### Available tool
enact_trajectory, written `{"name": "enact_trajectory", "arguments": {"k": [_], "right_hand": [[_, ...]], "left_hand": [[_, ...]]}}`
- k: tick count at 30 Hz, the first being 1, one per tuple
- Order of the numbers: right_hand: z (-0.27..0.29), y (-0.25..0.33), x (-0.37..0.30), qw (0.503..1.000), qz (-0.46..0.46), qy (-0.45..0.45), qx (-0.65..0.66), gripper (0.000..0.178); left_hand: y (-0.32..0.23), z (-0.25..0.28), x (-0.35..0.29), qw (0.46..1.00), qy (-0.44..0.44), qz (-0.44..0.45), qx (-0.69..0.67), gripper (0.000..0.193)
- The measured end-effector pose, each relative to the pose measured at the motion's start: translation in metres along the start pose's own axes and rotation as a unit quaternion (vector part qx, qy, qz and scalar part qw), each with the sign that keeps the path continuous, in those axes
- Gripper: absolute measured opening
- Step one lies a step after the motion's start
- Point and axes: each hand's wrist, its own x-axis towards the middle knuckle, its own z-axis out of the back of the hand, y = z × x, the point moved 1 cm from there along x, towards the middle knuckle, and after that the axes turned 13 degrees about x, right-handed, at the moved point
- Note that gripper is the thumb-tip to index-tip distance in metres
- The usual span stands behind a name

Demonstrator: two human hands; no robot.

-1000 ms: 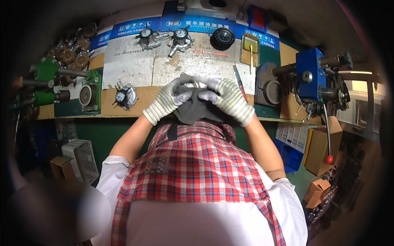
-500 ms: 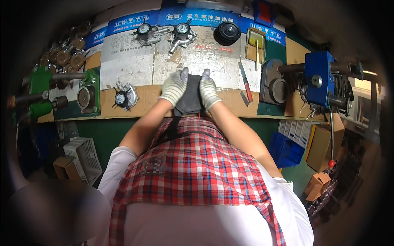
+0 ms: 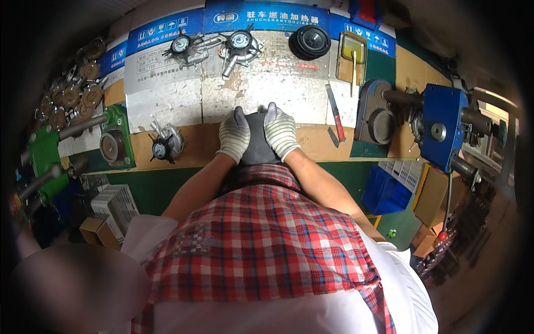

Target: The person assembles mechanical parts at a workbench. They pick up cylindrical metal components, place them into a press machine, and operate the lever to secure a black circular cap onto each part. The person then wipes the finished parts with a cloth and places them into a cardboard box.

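A dark grey cloth-like sheet [image 3: 258, 146] lies between my hands at the near edge of the bench, partly over the front of my plaid apron. My left hand [image 3: 234, 136], in a striped white glove, is closed on its left side. My right hand [image 3: 281, 133], gloved alike, grips its right side. Both thumbs point away from me; the fingertips are hidden behind the sheet. To the left sits a metal pump [image 3: 168, 142] with a spidery black hub. Two similar pumps, one on the left [image 3: 187, 49] and one beside it [image 3: 241, 50], stand farther back.
A black pulley [image 3: 310, 43] and a tray [image 3: 343, 65] with a brush [image 3: 354, 71] lie at the back right. A red-handled knife [image 3: 336, 114] is nearer. A green press [image 3: 44, 153] stands left, a blue press [image 3: 445, 128] right. Several pump parts [image 3: 71, 96] are piled far left.
The view has shifted slightly. My hands and the dark sheet have come a little nearer to me, and the sheet's upper edge now sits lower between my thumbs.
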Motion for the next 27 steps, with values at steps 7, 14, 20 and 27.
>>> {"name": "enact_trajectory", "arguments": {"k": [7,14,20,27], "right_hand": [[0.001,0.001,-0.002,0.999,0.034,-0.011,0.002,0.049],[-0.008,-0.011,-0.011,0.998,0.033,-0.021,-0.051,0.044],[0.000,-0.011,-0.018,0.991,0.063,-0.116,0.018,0.048],[0.069,-0.108,-0.012,0.904,-0.082,-0.249,0.339,0.058]], "left_hand": [[-0.002,0.000,-0.004,0.999,-0.035,0.002,-0.027,0.058],[0.014,-0.010,-0.006,0.999,-0.015,-0.040,0.004,0.043],[-0.023,0.029,-0.013,0.996,-0.046,-0.048,0.060,0.040],[-0.074,0.101,-0.057,0.869,-0.277,-0.408,-0.052,0.046]]}}
